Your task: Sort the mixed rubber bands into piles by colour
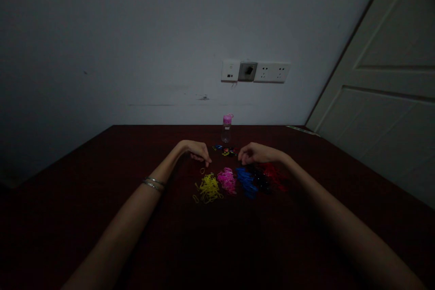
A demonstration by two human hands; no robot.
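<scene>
Small looped clips lie sorted by colour in piles: a yellow pile (210,188), a pink pile (227,181), a blue pile (246,182), a black pile (262,179) and a red pile (274,175). Farther back sits a small mixed-colour heap (229,151). My left hand (200,150) points its closed fingers down at the table, just beyond the yellow pile and a single yellow loop (202,171). Beyond the blue pile, my right hand (251,153) has its fingers curled together close to the mixed heap. Anything pinched in either hand is too small and dark to make out.
Behind the mixed heap, a clear bottle with a pink cap (226,129) stands on the dark red table (163,253). The wall at the back carries a row of sockets (255,72). A white panelled door (384,81) borders the right side.
</scene>
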